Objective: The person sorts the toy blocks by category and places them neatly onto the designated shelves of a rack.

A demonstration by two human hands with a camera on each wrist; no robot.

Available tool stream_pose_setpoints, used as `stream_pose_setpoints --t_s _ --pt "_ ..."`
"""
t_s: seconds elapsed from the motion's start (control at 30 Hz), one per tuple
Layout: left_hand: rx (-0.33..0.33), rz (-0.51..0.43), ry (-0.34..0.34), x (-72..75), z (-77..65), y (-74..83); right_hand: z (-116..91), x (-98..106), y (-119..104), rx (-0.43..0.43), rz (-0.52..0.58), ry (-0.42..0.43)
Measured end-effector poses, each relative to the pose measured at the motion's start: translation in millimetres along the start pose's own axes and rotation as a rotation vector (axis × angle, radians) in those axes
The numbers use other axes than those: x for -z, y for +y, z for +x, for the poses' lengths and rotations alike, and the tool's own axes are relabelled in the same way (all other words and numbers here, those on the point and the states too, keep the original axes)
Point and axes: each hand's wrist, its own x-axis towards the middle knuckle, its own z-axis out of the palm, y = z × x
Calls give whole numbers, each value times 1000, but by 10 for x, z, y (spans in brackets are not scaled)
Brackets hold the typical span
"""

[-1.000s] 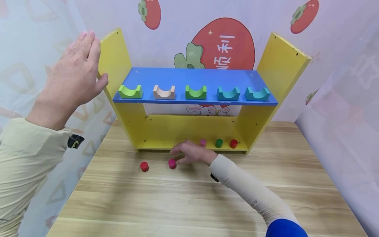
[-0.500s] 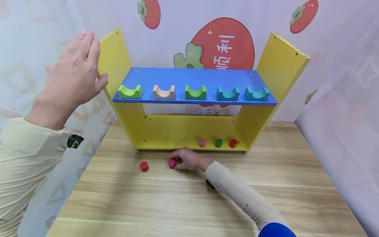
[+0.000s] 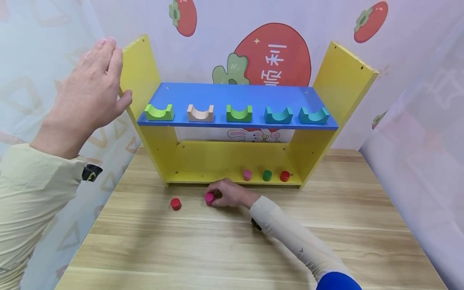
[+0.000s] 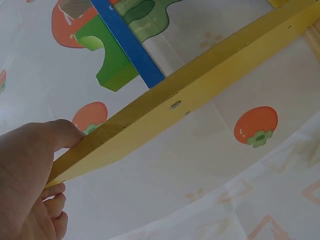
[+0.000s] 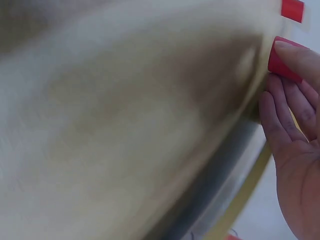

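Observation:
My right hand [image 3: 229, 193] pinches a magenta wooden cylinder [image 3: 209, 198] on the table in front of the shelf, thumb on one side and fingers on the other. The right wrist view shows the thumb against this cylinder [image 5: 281, 60]. A red cylinder [image 3: 175, 204] stands to its left. At upper left, my left hand [image 3: 87, 88] holds the yellow side panel [image 3: 142, 64] of the shelf. In the left wrist view the left thumb [image 4: 62, 134] lies over the panel's edge [image 4: 120, 125], with fingers on the other side.
Along the blue board [image 3: 232, 96] stand several U-shaped blocks, a green one [image 3: 239, 114] in the middle. Pink [image 3: 247, 175], green [image 3: 267, 175] and red [image 3: 284, 176] cylinders sit on the yellow bottom board [image 3: 217, 159]. A wooden table [image 3: 203, 249] carries the shelf.
My right hand has come a little left and nearer, and its fingers have closed around the magenta cylinder. The left hand stays at the side panel.

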Motion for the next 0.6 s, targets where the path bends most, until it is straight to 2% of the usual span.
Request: stream_pose_setpoints --t_s 0.23,0.6 --pt "9 0 0 -3 -1 -2 1 320 -91 -59 -18 -25" --pt "14 6 -3 0 -1 13 -103 807 -95 -94 -50 31"
